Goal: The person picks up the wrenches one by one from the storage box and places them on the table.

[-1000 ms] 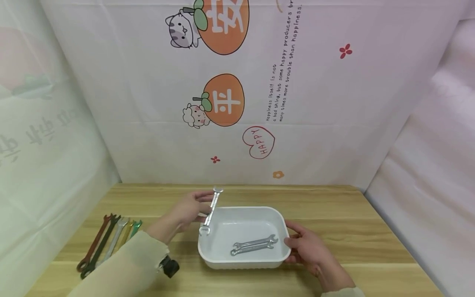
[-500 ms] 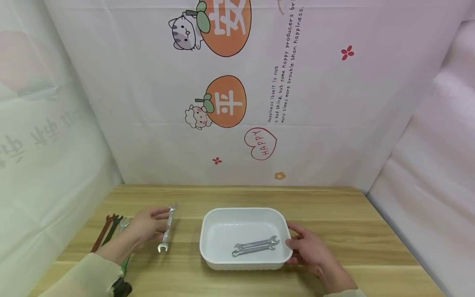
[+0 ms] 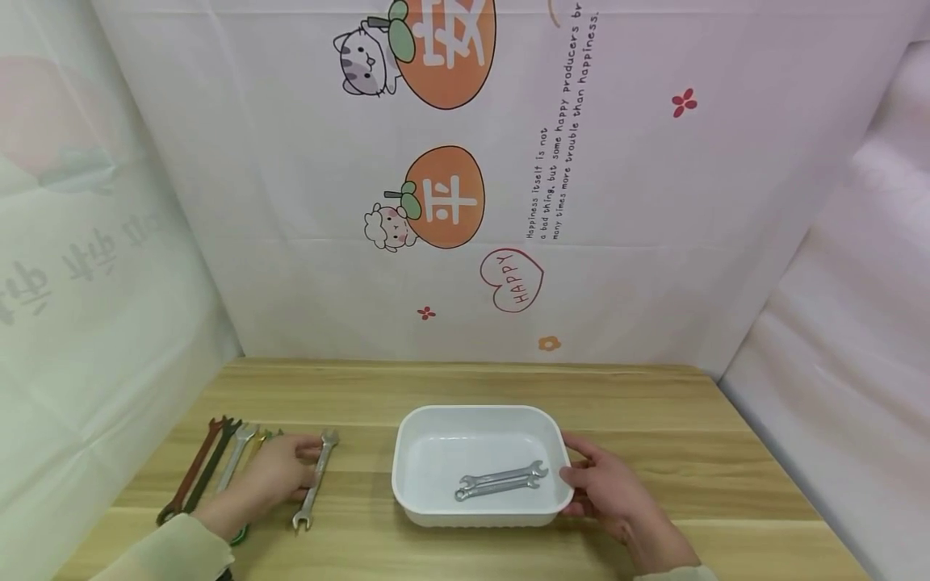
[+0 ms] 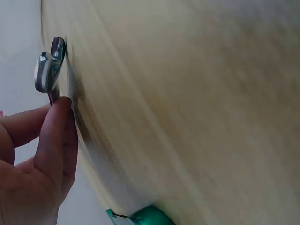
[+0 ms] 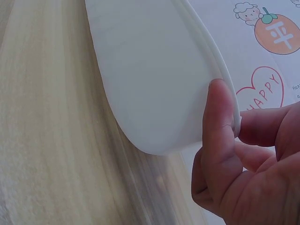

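Note:
My left hand (image 3: 276, 472) pinches a silver double open-ended wrench (image 3: 316, 482) close over the wood, right of a row of wrenches. In the left wrist view, thumb and fingertips meet on the shaft below the wrench's open jaw end (image 4: 44, 72). My right hand (image 3: 606, 488) grips the right end of a white plastic tub (image 3: 479, 519); the right wrist view has a thumb and fingers on either side of the tub's rim (image 5: 234, 112). Two small silver wrenches (image 3: 497, 482) lie side by side inside the tub.
The row at the left holds a red wrench (image 3: 194, 466), a dark wrench (image 3: 213, 466), a silver wrench (image 3: 234, 460), a gold wrench and a green wrench (image 3: 240, 535), partly hidden by my left hand. A printed cloth (image 3: 617, 298) rises behind the table (image 3: 654, 403).
My left hand has carried the silver wrench from over the tub's left end leftward and down, close to the row of wrenches. My right hand stays on the tub.

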The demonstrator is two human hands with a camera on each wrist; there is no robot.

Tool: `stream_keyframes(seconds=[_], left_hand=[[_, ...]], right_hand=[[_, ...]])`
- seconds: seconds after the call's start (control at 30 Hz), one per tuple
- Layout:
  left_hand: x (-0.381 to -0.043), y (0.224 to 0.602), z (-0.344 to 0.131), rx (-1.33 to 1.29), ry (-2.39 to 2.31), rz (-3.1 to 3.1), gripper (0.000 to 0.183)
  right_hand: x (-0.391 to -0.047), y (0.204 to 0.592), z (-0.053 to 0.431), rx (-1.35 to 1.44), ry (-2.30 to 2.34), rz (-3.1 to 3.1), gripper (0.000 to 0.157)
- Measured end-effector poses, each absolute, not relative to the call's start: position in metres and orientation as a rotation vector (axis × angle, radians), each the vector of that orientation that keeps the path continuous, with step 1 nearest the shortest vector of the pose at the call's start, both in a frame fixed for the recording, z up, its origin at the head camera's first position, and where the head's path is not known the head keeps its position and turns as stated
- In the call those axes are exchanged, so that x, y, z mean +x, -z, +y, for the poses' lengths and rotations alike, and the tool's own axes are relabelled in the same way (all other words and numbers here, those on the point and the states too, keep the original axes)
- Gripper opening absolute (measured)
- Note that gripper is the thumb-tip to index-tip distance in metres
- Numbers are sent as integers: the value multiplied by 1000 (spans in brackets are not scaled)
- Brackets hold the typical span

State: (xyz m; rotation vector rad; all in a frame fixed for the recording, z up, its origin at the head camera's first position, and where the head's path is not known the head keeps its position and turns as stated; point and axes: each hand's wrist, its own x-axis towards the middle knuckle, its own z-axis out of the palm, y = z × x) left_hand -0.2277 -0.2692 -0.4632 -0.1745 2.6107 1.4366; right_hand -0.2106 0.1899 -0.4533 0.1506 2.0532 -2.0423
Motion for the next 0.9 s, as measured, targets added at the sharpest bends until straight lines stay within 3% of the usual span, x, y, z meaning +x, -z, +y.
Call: stream_keyframes(seconds=[0.4,0.57,0.8,0.9], left_hand=[[-222,456,-258,-61,-1118,2899,59],[-223,446,-258,-150,-1405,2648,48],[-221,445,-260,-396,-1871,2075,91],[-221,446,-266,-391,-1889,2042,97]], right_hand=[[-211,453,190,132,2039,2045,61],[-210,452,190,143,2045,2045,61],[-211,452,189,154,2038,2051,61],[-211,452,189,160,2035,2056,60]])
